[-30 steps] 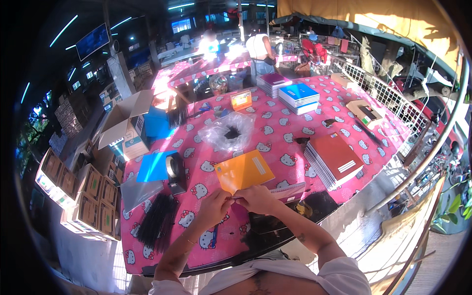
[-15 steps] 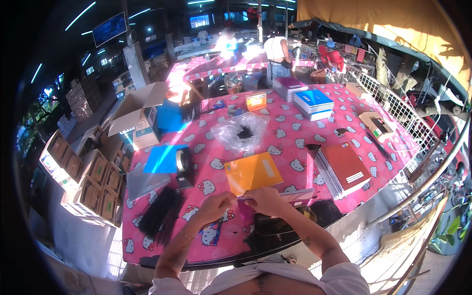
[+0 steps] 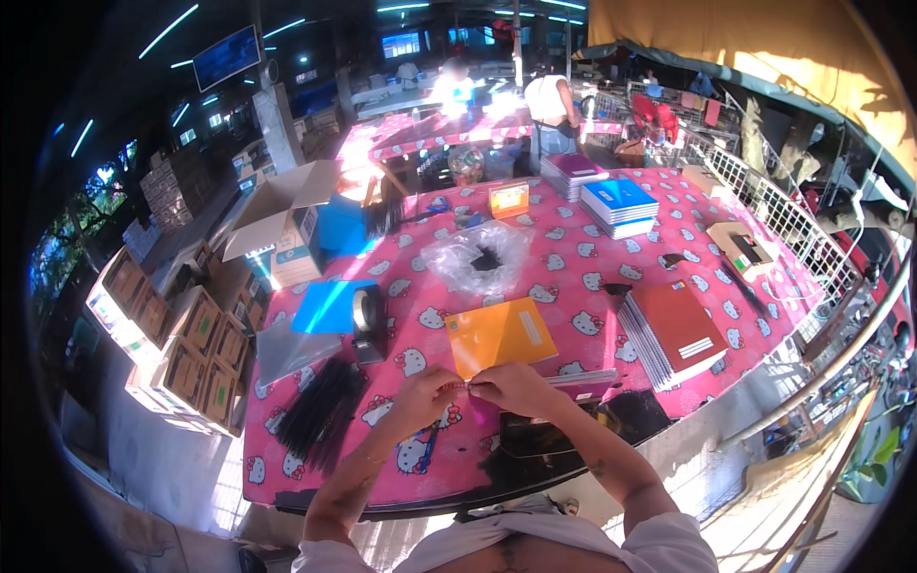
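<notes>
My left hand [image 3: 427, 393] and my right hand [image 3: 517, 386] meet fingertip to fingertip just above the pink patterned tablecloth [image 3: 592, 267]. Together they pinch a small thin item [image 3: 468, 385], too small to identify. Right behind the hands lies an orange notebook [image 3: 501, 335]. A pink notebook [image 3: 581, 385] lies under and to the right of my right hand. A dark pouch or bag [image 3: 564, 435] sits at the table's near edge below my right wrist.
A tape dispenser [image 3: 366, 320] and blue sheet [image 3: 330, 306] lie at left, black strips [image 3: 320, 411] below them. A red notebook stack [image 3: 673, 329] sits right, a clear plastic bag [image 3: 478, 258] at centre, blue notebooks [image 3: 619, 205] behind. Cardboard boxes [image 3: 191, 334] stand left. A person [image 3: 549, 100] stands far off.
The view has shifted slightly and the scene sits a little lower in the frame. My hands stay joined at the fingertips in front of the orange notebook.
</notes>
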A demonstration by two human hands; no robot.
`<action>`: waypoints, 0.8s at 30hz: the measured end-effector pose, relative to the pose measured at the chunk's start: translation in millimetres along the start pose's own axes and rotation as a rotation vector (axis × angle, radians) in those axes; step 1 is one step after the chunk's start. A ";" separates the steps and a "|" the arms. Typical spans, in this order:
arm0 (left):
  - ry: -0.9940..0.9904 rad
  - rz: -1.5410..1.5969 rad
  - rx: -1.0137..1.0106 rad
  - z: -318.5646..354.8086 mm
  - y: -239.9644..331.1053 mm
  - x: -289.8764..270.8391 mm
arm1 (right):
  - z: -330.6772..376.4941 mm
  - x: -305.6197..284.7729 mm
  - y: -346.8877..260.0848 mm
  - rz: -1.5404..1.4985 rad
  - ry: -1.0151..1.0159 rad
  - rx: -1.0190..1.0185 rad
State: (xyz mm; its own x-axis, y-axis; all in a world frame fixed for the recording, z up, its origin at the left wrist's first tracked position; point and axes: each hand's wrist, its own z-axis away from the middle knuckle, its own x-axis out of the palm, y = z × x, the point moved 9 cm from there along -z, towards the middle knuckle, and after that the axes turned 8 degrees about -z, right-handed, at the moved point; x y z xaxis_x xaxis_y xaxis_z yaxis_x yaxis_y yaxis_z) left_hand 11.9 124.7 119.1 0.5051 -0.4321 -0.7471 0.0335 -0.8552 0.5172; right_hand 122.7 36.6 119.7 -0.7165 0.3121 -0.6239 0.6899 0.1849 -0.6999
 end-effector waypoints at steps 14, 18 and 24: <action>0.017 -0.224 0.111 -0.6 22.2 -9.2 | 3.1 0.5 -6.0 0.003 0.051 0.027; 0.009 -0.172 0.092 1.3 16.3 -7.1 | 3.7 6.6 1.3 0.021 0.016 -0.043; 0.006 -0.253 0.095 3.8 23.2 -1.4 | 27.1 -18.9 -31.5 0.298 0.126 -0.132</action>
State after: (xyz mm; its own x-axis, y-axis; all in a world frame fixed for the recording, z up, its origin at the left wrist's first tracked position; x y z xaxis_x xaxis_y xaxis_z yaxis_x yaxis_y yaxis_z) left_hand 8.8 104.4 130.5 0.4963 -0.1997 -0.8449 0.0787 -0.9588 0.2728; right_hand 111.7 -0.3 144.1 -0.4685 0.4815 -0.7407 0.8803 0.1841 -0.4371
